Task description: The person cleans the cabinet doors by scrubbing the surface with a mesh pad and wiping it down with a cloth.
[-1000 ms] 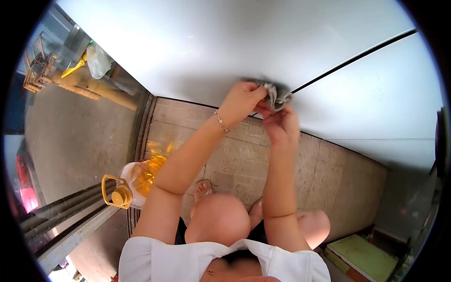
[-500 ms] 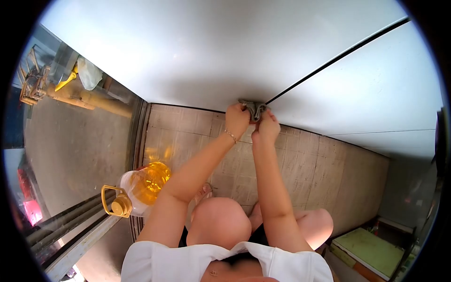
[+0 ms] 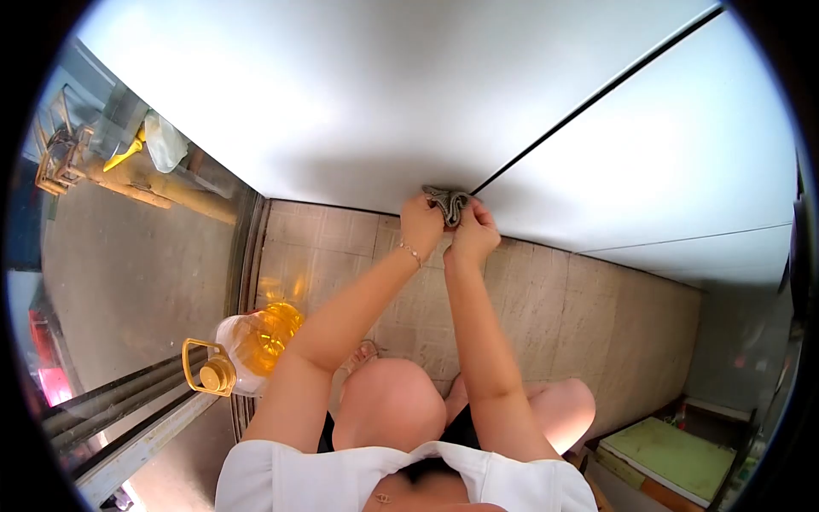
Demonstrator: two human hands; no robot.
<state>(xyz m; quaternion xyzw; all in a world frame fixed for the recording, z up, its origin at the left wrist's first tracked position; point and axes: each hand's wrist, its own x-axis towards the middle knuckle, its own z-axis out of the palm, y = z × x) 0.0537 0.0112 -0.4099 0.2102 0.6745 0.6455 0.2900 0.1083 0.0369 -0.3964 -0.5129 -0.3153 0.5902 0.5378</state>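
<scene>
A crumpled grey cloth [image 3: 449, 205] is held between my two hands, at the lower edge of a large white panel [image 3: 341, 102]. My left hand [image 3: 421, 224], with a bracelet at its wrist, grips the cloth's left side, its fingers closed. My right hand [image 3: 475, 232] has its fingers closed on the right side of the cloth. Just above the cloth a dark seam [image 3: 597, 98] runs up to the right, between the white panel and a second one. The cloth hides part of the fingertips.
A large bottle of yellow liquid [image 3: 269, 337] stands left of my left arm, by a sliding-door track [image 3: 141, 435]. Tiled floor [image 3: 529, 316] lies below the panels. A green-topped box [image 3: 665, 456] is at lower right. Behind glass at left hang a yellow tool and plastic bag [image 3: 165, 141].
Both hands and the cloth have shifted left and down in view, and the hands are now closer together. My hands still grip the cloth. The view has also shifted a little.
</scene>
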